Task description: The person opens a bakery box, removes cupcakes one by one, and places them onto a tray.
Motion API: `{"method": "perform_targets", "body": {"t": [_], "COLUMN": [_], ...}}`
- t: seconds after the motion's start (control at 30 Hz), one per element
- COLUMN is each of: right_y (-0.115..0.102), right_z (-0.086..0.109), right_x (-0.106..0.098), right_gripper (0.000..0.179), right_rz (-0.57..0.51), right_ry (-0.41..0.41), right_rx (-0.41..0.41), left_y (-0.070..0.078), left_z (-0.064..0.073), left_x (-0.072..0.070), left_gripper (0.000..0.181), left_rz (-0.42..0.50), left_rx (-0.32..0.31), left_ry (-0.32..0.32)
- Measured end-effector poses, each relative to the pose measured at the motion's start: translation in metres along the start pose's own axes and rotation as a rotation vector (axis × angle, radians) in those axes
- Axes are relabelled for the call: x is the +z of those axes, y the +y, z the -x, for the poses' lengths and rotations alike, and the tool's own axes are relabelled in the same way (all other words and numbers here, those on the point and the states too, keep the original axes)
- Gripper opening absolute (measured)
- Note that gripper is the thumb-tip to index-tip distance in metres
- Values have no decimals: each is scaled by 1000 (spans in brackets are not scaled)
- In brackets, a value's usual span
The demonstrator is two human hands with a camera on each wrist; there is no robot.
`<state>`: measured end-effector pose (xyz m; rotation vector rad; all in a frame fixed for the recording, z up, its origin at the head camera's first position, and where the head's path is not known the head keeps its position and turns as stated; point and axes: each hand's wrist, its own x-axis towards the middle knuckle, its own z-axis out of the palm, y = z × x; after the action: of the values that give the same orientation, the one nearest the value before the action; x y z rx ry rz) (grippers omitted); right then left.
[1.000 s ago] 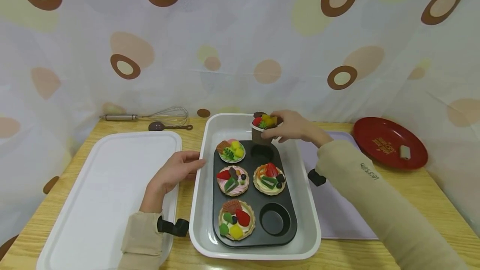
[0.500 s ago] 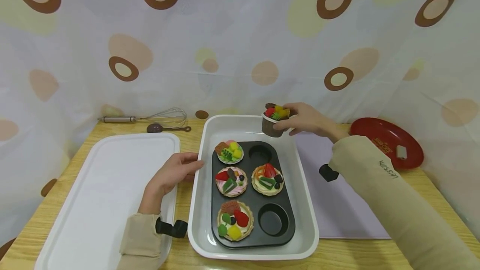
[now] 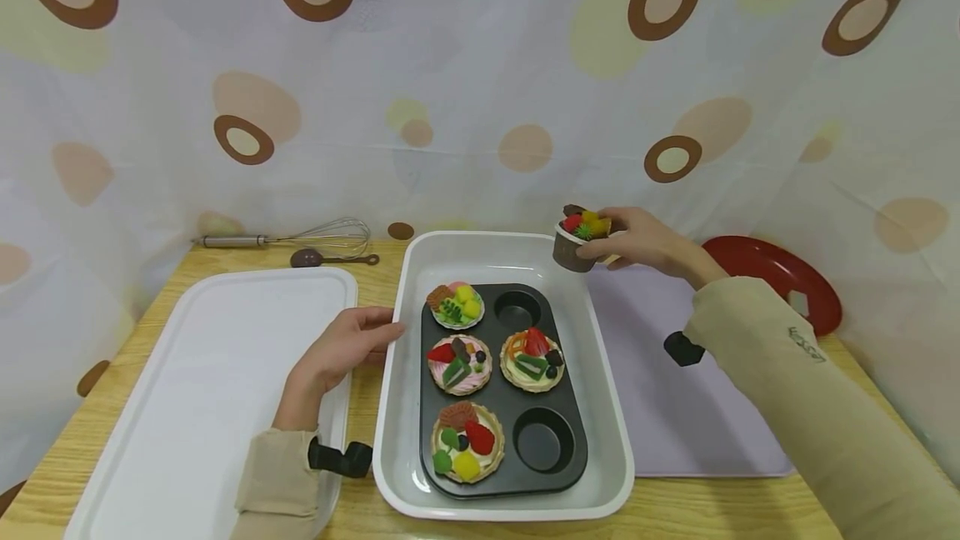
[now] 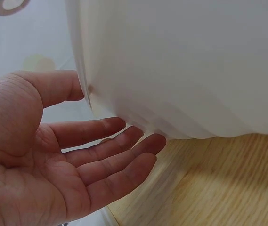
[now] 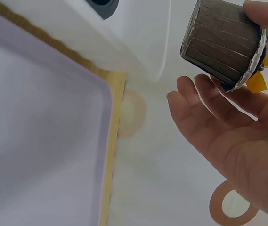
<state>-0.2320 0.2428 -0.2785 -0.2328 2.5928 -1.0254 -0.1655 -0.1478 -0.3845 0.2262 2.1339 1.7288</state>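
Note:
My right hand (image 3: 648, 242) pinches a fruit-topped cupcake (image 3: 572, 250) in a brown pleated cup, upright above the back right corner of the white deep tray (image 3: 397, 473). In the right wrist view, thumb and fingers meet near the cupcake's pale rim (image 5: 252, 70). At the tray's left side rests my left hand (image 3: 348, 348), its thumb over the rim and its nearly straight fingers along the outer wall, as the left wrist view shows. Inside the tray is a dark muffin pan (image 3: 506, 448). Several fruit tarts (image 3: 461, 363) sit in its cups; the back right cup (image 3: 517, 308) and front right cup (image 3: 543, 440) are bare.
Left of the deep tray lies a flat white tray (image 3: 202, 390), with a whisk (image 3: 300, 237) and a brown spoon (image 3: 330, 258) behind it. A lilac tray (image 3: 667, 407) is on the right. Behind it a red plate (image 3: 813, 282) bears a small pale block (image 3: 798, 302).
My right hand has carried the cupcake up and to the right, away from the back right cup of the muffin pan. The left hand stays at the tray's rim.

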Motion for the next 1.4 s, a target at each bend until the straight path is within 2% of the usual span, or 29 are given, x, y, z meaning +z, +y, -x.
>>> {"method": "perform_targets", "body": {"t": [0.33, 0.57, 0.93, 1.13, 1.4], "right_y": [23, 44, 75, 89, 96], "right_z": [4, 4, 0, 0, 0], "right_x": [-7, -8, 8, 17, 19], "right_gripper": [74, 78, 80, 88, 94], "right_rz": [-20, -16, -49, 5, 75], "right_ry": [20, 21, 40, 41, 47], "right_rx": [17, 64, 114, 151, 198], "left_y": [-1, -2, -7, -9, -8], "left_z": [0, 1, -1, -3, -4], "left_x": [-1, -2, -2, -2, -2], "left_gripper": [47, 47, 47, 47, 47], "left_rz": [1, 10, 17, 18, 17], "left_rx": [0, -4, -4, -2, -1], "left_ry": [2, 6, 2, 1, -1]}}
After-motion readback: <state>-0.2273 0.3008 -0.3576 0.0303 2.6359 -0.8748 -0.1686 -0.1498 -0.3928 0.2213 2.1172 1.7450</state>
